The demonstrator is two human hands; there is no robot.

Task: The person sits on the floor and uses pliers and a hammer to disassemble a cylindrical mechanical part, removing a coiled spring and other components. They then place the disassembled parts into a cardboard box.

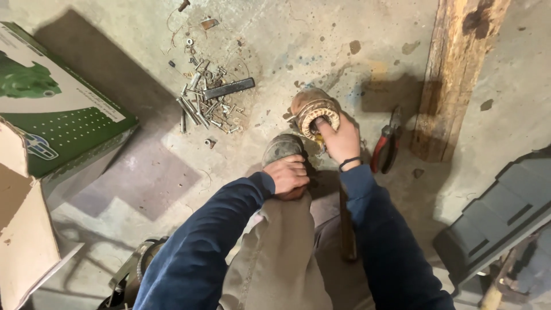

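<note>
Down on the stained concrete floor (321, 40) we sit with one knee drawn up, and our left hand (288, 175) lies curled over that knee, grasping nothing but the trouser cloth beneath it. Our right hand (340, 139) reaches forward, its fingers hooked into the open end of a round copper-wound coil (313, 109) that rests on the floor just past our shoe (281, 147). Red-handled pliers (387, 146) lie just beside that wrist (untouched), and a scatter of bolts and screws (204, 100) sits well apart, up and to the left. We judge the risk plain enough: fingers tugging inside the windings could be cut on wire ends, or the coil could roll, since nothing braces it.
</note>
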